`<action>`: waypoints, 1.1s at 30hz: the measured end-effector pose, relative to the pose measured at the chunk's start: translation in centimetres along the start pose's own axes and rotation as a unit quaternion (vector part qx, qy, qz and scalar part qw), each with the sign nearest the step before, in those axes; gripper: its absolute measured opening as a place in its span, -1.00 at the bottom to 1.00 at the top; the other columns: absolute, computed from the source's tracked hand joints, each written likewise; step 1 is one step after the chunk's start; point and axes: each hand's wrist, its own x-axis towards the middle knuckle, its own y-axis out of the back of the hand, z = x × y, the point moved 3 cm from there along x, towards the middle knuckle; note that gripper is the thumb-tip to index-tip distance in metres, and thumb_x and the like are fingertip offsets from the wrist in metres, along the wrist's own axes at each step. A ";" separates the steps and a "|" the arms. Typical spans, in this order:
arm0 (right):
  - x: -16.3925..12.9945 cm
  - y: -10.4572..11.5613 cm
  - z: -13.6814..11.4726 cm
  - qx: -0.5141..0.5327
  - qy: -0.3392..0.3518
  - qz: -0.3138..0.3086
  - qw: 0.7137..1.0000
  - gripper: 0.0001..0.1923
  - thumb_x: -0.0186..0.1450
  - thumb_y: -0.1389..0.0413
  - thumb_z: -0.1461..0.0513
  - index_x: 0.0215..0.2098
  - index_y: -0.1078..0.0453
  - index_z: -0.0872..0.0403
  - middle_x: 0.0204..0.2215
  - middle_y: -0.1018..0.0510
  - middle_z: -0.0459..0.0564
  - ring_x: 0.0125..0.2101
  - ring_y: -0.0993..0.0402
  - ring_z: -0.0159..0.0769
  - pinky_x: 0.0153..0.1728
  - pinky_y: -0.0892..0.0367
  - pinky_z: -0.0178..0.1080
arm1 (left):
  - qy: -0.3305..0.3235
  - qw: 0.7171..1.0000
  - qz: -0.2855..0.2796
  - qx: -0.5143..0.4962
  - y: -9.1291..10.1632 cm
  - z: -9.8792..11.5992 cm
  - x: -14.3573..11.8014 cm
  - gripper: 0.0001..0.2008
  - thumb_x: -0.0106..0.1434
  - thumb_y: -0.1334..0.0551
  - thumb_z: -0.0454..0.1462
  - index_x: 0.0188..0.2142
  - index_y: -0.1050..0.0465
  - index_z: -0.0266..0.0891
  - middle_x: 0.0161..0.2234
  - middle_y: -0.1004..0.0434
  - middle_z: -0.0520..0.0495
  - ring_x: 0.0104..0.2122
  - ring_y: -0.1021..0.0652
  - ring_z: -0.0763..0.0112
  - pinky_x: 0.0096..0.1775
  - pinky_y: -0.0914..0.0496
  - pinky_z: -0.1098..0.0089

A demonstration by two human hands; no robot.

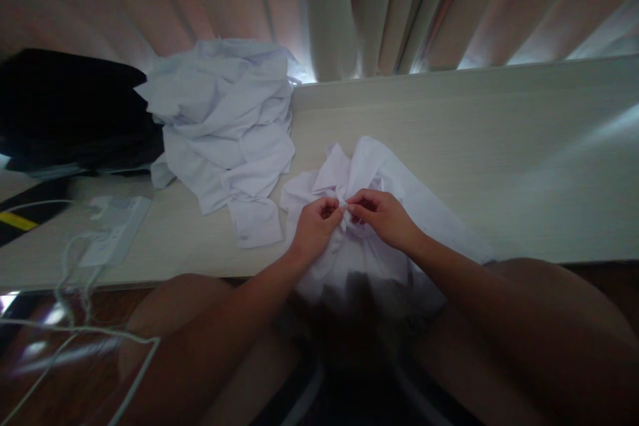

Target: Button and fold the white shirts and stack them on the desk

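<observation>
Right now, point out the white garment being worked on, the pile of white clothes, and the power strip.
white garment (394,173): head view, on the upper fold beyond the hands.
pile of white clothes (224,126): head view, on the middle of the heap.
power strip (117,229): head view, on its flat top face.

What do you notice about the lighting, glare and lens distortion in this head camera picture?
Head view: dim overall, backlit through the curtain, with glare at its foot; the ledge edge bows from wide-angle distortion; both hands, left and right, pinching the white shirt, are dark; the lower frame is in shadow.
</observation>
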 end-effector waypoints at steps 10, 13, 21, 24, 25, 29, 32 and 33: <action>-0.1 0.0 -0.1 -0.003 0.000 0.007 1.000 -0.75 0.30 -0.17 0.05 -0.25 -0.54 0.06 -0.44 -0.60 -0.05 -0.42 -0.51 -0.29 -0.36 -0.37 -0.26 | 0.004 1.000 0.000 0.017 -0.2 0.4 -0.1 -0.81 0.20 -0.27 -0.24 -0.51 -0.42 -0.25 -0.55 -0.39 0.08 -0.49 -0.38 0.46 -0.41 -0.23 0.46; -0.2 0.0 -0.3 0.006 0.004 0.010 1.000 -0.72 0.28 -0.20 0.03 -0.24 -0.55 0.06 -0.40 -0.61 -0.04 -0.39 -0.53 -0.28 -0.34 -0.38 -0.26 | 0.000 1.000 0.000 0.012 0.0 0.5 -0.1 -0.84 0.20 -0.27 -0.24 -0.48 -0.46 -0.26 -0.53 -0.43 0.06 -0.47 -0.41 0.44 -0.40 -0.25 0.46; -0.3 0.1 -0.3 -0.013 0.000 0.009 1.000 -0.75 0.30 -0.18 0.07 -0.23 -0.57 0.05 -0.39 -0.63 -0.03 -0.38 -0.55 -0.26 -0.32 -0.40 -0.24 | -0.005 1.000 -0.004 0.003 0.0 0.3 -0.1 -0.85 0.20 -0.26 -0.25 -0.47 -0.47 -0.26 -0.51 -0.45 0.05 -0.46 -0.44 0.43 -0.39 -0.29 0.46; -0.3 0.3 -0.3 -0.041 0.003 0.015 0.999 -0.77 0.31 -0.17 0.09 -0.24 -0.59 0.05 -0.39 -0.64 -0.02 -0.37 -0.55 -0.25 -0.33 -0.40 -0.25 | -0.005 1.000 -0.006 -0.001 -0.1 0.4 -0.1 -0.85 0.21 -0.25 -0.26 -0.47 -0.46 -0.26 -0.51 -0.45 0.04 -0.45 -0.44 0.43 -0.38 -0.29 0.46; -0.3 0.4 -0.2 -0.045 0.004 0.016 0.999 -0.78 0.30 -0.16 0.10 -0.25 -0.59 0.05 -0.38 -0.65 -0.02 -0.37 -0.55 -0.25 -0.32 -0.40 -0.25 | -0.003 1.000 -0.006 -0.002 -0.1 0.4 -0.1 -0.85 0.21 -0.24 -0.26 -0.47 -0.46 -0.26 -0.51 -0.46 0.04 -0.45 -0.44 0.43 -0.38 -0.30 0.46; -0.2 0.6 -0.3 -0.036 0.006 0.017 0.999 -0.79 0.30 -0.17 0.12 -0.28 -0.60 0.05 -0.44 -0.64 -0.04 -0.40 -0.55 -0.28 -0.35 -0.38 -0.28 | 0.003 1.000 -0.012 -0.006 0.0 0.1 0.0 -0.86 0.20 -0.24 -0.26 -0.46 -0.47 -0.27 -0.50 -0.46 0.05 -0.44 -0.45 0.43 -0.36 -0.32 0.46; -0.1 0.7 -0.5 -0.010 0.003 0.014 1.000 -0.79 0.28 -0.19 0.13 -0.26 -0.61 0.06 -0.46 -0.64 -0.05 -0.44 -0.54 -0.30 -0.39 -0.37 -0.30 | -0.002 0.999 -0.026 -0.020 -0.1 -0.2 0.2 -0.86 0.21 -0.24 -0.25 -0.42 -0.50 -0.27 -0.46 -0.50 0.03 -0.41 -0.47 0.41 -0.32 -0.35 0.44; -0.1 0.7 -0.5 -0.002 -0.001 0.011 1.000 -0.79 0.28 -0.19 0.13 -0.26 -0.61 0.07 -0.46 -0.64 -0.05 -0.44 -0.54 -0.31 -0.39 -0.37 -0.31 | -0.003 0.999 -0.028 -0.024 -0.1 -0.3 0.2 -0.86 0.21 -0.24 -0.25 -0.41 -0.51 -0.27 -0.45 -0.51 0.03 -0.40 -0.48 0.40 -0.30 -0.36 0.43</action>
